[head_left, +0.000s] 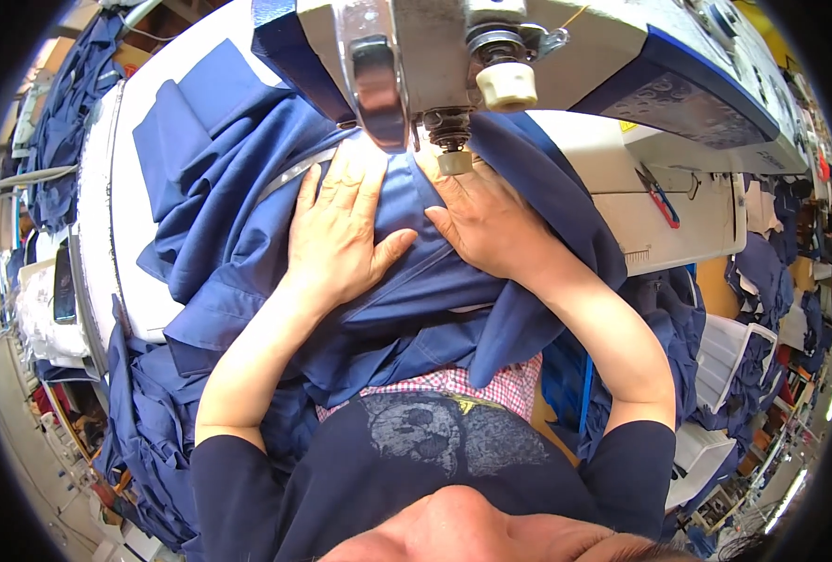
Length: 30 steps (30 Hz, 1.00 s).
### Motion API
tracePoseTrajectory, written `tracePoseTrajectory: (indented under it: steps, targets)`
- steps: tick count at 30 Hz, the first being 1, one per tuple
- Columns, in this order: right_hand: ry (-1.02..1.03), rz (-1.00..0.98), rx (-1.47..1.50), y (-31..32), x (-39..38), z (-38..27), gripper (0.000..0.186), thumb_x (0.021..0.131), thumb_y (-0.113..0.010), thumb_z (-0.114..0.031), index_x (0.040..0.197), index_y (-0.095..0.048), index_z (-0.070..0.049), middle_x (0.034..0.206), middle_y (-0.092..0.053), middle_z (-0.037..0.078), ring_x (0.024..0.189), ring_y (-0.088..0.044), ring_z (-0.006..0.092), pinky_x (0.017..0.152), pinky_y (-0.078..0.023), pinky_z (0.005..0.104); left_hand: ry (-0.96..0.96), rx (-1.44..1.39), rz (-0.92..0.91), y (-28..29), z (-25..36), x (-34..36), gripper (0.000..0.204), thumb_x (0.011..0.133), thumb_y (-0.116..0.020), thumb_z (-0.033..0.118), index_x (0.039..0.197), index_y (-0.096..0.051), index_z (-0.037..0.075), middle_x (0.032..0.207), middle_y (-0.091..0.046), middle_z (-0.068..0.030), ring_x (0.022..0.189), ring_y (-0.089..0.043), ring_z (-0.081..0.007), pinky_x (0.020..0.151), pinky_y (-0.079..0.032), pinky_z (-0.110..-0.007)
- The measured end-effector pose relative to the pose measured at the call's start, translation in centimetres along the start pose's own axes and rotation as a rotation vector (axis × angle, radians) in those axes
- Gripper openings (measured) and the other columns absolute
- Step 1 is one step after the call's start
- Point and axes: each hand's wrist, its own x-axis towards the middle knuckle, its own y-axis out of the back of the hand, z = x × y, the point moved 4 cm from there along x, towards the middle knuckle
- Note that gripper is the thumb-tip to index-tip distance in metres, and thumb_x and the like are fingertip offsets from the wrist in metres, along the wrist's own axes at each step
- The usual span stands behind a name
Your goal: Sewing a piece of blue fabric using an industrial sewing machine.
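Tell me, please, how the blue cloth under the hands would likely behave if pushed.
The blue cloth is probably floppy, as it drapes in soft folds. Pushed, it would likely bunch rather than slide as one sheet, since loose creases gather beside the left hand.

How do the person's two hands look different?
The left hand spreads its thumb toward the right, while the right hand slants its thumb to the left. The left hand is mostly in plain sight; the right hand is partly hidden behind a small knob. Both rest on blue cloth, backs facing up.
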Motion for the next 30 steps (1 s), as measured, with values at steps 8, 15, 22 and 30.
tracePoseTrajectory:
  steps: [8,15,22,30]
  targets:
    - [-0.018,-0.14,0.07,0.2,0.3,0.7,0.062,0.097,-0.061,-0.027,0.145,-0.044,0.009,0.155,-0.04,0.029,0.149,-0.033,0.0407,0.125,-0.025,0.0471,0.031,0.003,-0.018,0.3,0.7,0.2,0.091,0.089,-0.069,0.048,0.158,-0.031,0.003,0.162,-0.034,-0.0216,0.152,-0.03,-0.0349,0.124,-0.019,-0.052]
    - [0.008,-0.14,0.097,0.4,0.4,1.7,0.061,0.097,-0.06,-0.026,0.145,-0.045,0.008,0.155,-0.04,0.029,0.148,-0.034,0.0421,0.124,-0.027,0.0469,0.061,0.031,-0.08,0.3,1.1,0.6,0.094,0.088,-0.067,0.056,0.154,-0.034,-0.002,0.163,-0.032,-0.0226,0.154,-0.027,-0.0345,0.124,-0.019,-0.054]
    - [-0.017,-0.237,0.088,0.6,0.5,1.8,0.059,0.098,-0.061,-0.028,0.142,-0.048,0.009,0.153,-0.041,0.03,0.147,-0.035,0.0423,0.124,-0.026,0.0476,0.017,0.052,-0.012,0.6,0.9,0.6,0.091,0.086,-0.069,0.055,0.148,-0.042,-0.005,0.153,-0.044,-0.0228,0.148,-0.035,-0.0366,0.123,-0.02,-0.054]
    - [-0.012,-0.257,0.096,1.0,0.6,1.6,0.054,0.1,-0.058,-0.026,0.138,-0.05,0.011,0.15,-0.043,0.031,0.146,-0.037,0.0423,0.122,-0.03,0.0461,0.037,-0.004,-0.011,0.7,0.7,0.9,0.088,0.084,-0.073,0.053,0.147,-0.044,-0.001,0.148,-0.049,-0.019,0.145,-0.038,-0.0386,0.123,-0.021,-0.055]
